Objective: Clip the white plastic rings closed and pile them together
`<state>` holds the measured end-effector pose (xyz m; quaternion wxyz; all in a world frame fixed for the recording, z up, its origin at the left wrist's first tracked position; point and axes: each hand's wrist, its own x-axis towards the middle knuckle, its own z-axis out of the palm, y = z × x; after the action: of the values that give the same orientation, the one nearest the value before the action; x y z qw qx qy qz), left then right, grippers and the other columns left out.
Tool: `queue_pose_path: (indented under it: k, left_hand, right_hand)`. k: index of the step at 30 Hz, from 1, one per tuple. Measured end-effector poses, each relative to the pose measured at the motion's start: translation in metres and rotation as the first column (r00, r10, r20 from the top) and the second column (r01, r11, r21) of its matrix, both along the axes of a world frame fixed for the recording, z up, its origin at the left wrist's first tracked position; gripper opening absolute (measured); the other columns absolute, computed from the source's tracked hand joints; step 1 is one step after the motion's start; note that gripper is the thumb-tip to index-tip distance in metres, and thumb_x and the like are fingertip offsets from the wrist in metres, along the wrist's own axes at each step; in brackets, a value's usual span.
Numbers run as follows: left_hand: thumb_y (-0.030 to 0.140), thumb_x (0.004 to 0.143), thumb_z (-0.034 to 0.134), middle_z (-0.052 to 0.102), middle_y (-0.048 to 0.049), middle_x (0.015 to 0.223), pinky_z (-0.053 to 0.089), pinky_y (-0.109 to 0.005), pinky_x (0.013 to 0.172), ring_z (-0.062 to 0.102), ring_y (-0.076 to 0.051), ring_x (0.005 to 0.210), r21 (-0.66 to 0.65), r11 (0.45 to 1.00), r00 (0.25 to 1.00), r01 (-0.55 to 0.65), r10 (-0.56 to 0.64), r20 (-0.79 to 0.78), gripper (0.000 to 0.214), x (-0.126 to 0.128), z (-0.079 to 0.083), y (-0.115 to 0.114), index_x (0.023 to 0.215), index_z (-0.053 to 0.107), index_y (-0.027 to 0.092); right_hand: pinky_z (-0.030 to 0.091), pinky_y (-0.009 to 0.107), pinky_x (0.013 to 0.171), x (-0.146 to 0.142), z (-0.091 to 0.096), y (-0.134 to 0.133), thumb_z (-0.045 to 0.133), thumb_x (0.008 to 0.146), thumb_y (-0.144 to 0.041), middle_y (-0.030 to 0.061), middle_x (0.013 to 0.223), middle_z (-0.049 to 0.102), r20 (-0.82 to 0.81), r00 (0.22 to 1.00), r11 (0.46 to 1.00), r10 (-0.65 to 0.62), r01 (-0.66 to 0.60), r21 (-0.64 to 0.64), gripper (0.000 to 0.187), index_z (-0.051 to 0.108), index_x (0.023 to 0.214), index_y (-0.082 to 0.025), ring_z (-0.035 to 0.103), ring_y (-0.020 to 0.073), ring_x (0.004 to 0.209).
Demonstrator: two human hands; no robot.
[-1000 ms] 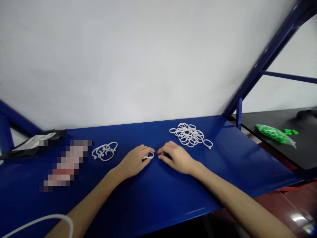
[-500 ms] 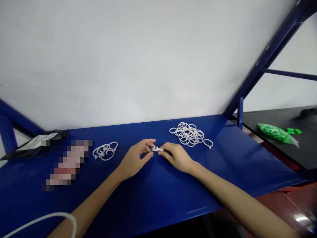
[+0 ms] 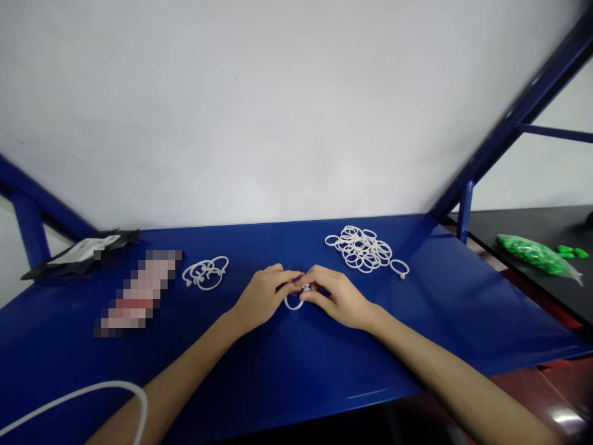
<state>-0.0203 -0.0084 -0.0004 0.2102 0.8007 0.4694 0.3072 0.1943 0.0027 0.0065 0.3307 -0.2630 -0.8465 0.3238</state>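
Observation:
In the middle of the blue table, my left hand (image 3: 265, 298) and my right hand (image 3: 341, 298) meet with their fingertips pinched on a white plastic curtain ring (image 3: 293, 307). The ring's loop hangs below the fingers, and its small clasp end shows near my right thumb. The fingers hide the rest of it. Beyond my right hand lies a pile of similar white rings (image 3: 364, 250), with a single ring (image 3: 399, 268) at its right side. To the left of my left hand is a smaller group of white rings (image 3: 206, 274), some of which look opened.
A pixelated pinkish packet (image 3: 139, 293) and a black bag with a white label (image 3: 88, 250) lie at the left. A white curved cord (image 3: 92, 386) crosses the lower left. On a black table (image 3: 523, 222) at right lies a bag of green pieces (image 3: 537, 254). Blue frame bars (image 3: 509, 117) rise behind.
My fingers have closed together around the ring, and its loop has turned so that it shows below them. The whole view has shifted slightly, moving the table items to the right.

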Motion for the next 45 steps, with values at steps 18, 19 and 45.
queue_pose_path:
  k: [18,19,45]
  left_hand:
    - [0.052,0.094,0.034,0.066,-0.0187,0.118,0.046,-0.050,0.087,0.060,-0.038,0.108,0.202,0.806,0.480,-0.557,0.511,-0.713,0.053,-0.102,0.005,0.031,0.116,0.066,0.016]
    - [0.049,0.094,0.032,0.066,-0.0182,0.119,0.047,-0.049,0.086,0.060,-0.037,0.108,0.182,0.818,0.494,-0.546,0.490,-0.718,0.052,-0.104,0.006,0.032,0.117,0.066,0.016]
    - [0.035,0.091,0.041,0.071,-0.0127,0.093,0.043,-0.042,0.076,0.064,-0.033,0.091,0.251,0.837,0.606,-0.486,0.529,-0.594,0.027,-0.104,0.013,0.034,0.093,0.064,0.022]
  right_hand:
    - [0.052,0.026,0.074,0.018,-0.002,0.020,0.055,0.096,-0.014,0.0006,0.086,0.073,-0.020,0.987,0.985,-0.158,0.159,0.066,0.014,0.064,0.088,-0.021,0.069,0.0144,0.080]
    - [0.052,0.026,0.073,0.018,-0.003,0.020,0.054,0.096,-0.014,0.0007,0.085,0.072,-0.014,0.988,0.985,-0.156,0.156,0.069,0.015,0.064,0.088,-0.021,0.069,0.0144,0.079]
    - [0.047,0.045,0.086,0.067,-0.008,0.070,0.056,0.097,-0.032,0.0125,0.100,0.069,0.084,0.699,0.632,-0.710,0.579,0.515,0.020,0.071,0.103,-0.019,0.053,0.0296,0.093]
